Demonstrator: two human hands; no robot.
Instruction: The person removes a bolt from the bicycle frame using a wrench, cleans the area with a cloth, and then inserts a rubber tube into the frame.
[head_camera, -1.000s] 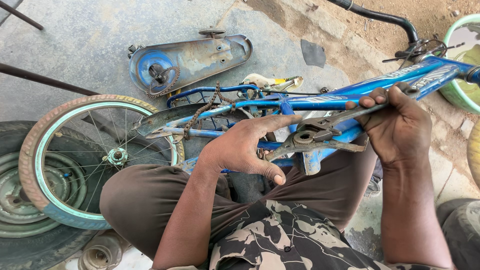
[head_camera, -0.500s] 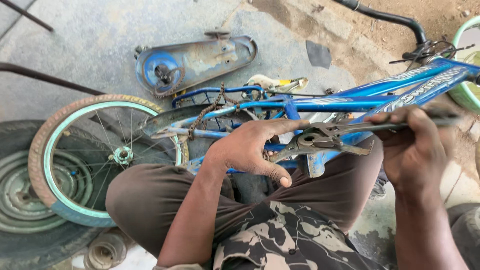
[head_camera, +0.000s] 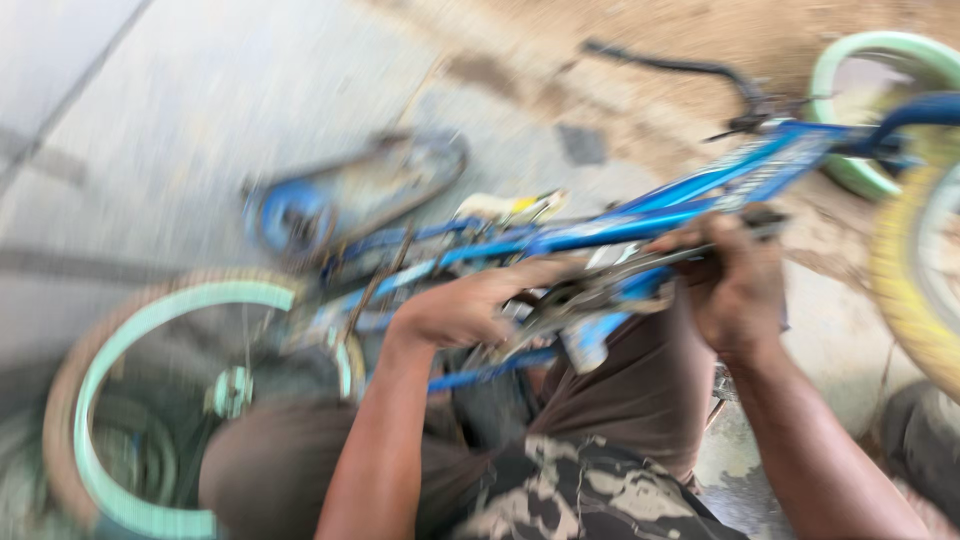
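- We are seeing one label only: a long decal running along the sloping tube of the blue bicycle frame (head_camera: 700, 195), toward the frame's upper right end, just above our right hand (head_camera: 735, 285). It is showing as a pale, silvery-white strip (head_camera: 765, 170) against the blue paint, too blurred for us to make out more.
- We are finding no packages, signs or screens anywhere around that frame.

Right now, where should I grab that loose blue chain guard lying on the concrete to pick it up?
Take the blue chain guard by its narrow tapered end on the right, coming from above. It lies flat and apart from the small blue bicycle frame, and that slim end looks easier to close fingers around than the rounded end. Motion blur hides finer detail.
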